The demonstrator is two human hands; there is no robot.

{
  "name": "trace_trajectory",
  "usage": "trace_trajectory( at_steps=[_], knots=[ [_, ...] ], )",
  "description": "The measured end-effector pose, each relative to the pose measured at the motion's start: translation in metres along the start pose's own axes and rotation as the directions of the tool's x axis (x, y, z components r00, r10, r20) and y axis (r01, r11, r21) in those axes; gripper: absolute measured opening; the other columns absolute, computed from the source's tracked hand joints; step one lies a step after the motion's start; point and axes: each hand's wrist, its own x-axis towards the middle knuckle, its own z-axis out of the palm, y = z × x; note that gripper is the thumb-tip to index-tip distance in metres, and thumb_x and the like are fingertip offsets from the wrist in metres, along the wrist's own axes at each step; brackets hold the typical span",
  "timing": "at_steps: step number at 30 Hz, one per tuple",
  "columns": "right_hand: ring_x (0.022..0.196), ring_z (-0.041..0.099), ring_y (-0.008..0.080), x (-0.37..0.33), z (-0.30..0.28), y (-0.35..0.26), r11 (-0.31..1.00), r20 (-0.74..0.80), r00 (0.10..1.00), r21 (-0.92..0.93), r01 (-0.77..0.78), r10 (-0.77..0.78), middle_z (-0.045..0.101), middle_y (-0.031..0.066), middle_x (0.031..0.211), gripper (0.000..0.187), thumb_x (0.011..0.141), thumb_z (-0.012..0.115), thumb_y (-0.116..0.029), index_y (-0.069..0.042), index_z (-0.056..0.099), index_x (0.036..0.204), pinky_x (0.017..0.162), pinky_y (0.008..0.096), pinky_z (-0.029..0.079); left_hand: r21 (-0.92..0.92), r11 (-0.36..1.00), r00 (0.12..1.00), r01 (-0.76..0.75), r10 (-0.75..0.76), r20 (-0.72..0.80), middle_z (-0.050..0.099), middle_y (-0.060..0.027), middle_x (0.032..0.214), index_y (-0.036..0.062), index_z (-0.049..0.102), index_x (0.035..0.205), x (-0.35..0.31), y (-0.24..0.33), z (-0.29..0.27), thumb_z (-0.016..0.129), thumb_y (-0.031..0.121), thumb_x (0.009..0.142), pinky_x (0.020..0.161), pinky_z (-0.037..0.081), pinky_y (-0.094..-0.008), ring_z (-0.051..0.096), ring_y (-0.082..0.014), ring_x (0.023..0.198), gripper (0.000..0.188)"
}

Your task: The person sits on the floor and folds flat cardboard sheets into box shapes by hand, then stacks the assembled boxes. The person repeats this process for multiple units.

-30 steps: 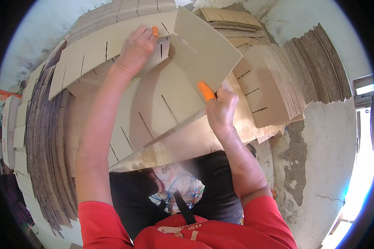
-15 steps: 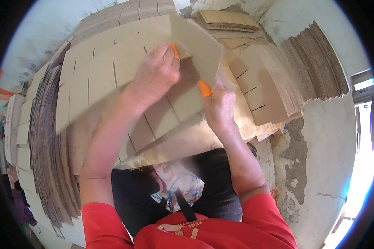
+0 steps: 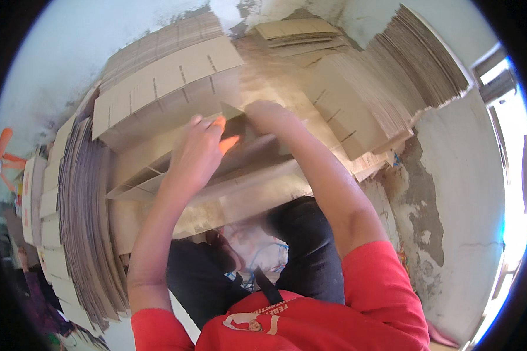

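Observation:
In front of me stands a slotted cardboard divider (image 3: 249,168), its long panels upright and joined by cross strips at its left end. My left hand (image 3: 196,152) is closed at its upper edge, with orange finger covers on the thumb and a finger. At the divider's far right end, my right hand (image 3: 269,117) is closed on the cardboard, its fingers blurred and mostly hidden. Behind my left hand lies a stack of slotted cardboard sheets (image 3: 164,73).
Tall cardboard stacks stand left (image 3: 85,216) and right (image 3: 357,111) on the wooden work surface (image 3: 263,76). A flat cardboard pile (image 3: 298,29) lies at the back. A peeling wall (image 3: 451,193) rises at right. An orange fan (image 3: 3,155) shows far left.
The wide cardboard piece under my hands now stands as a narrow, upright form nearer me. My left hand moved down and left; my right moved left. The view shifted slightly.

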Motion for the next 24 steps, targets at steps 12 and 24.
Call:
trace_trajectory(
  at_steps=[12,24],
  knots=[
    [0.102,0.058,0.0380,-0.138,0.027,0.222,0.715,-0.657,0.618,-0.169,-0.678,0.431,0.061,0.0176,0.109,0.031,0.087,0.059,-0.013,-0.005,0.053,0.117,0.078,0.0466,0.051,0.001,1.000,0.996,-0.008,0.008,-0.084,0.066,-0.0162,0.097,-0.0066,0.064,0.099,-0.100,0.015,-0.005,0.081,0.005,0.069,0.072,0.050,-0.0399,0.059,-0.0322,0.085,0.037],
    [0.091,0.062,0.0402,-0.154,0.005,0.232,0.797,-0.720,0.405,0.345,-0.496,0.563,0.068,0.0176,0.094,0.027,0.085,0.069,-0.033,-0.010,0.063,0.098,0.072,0.0484,0.047,-0.053,0.998,0.993,0.020,-0.026,-0.117,0.066,-0.0159,0.094,-0.0053,0.065,0.095,-0.108,0.029,0.008,0.082,0.013,0.070,0.070,0.050,-0.0392,0.059,-0.0310,0.083,0.036]
  ],
)
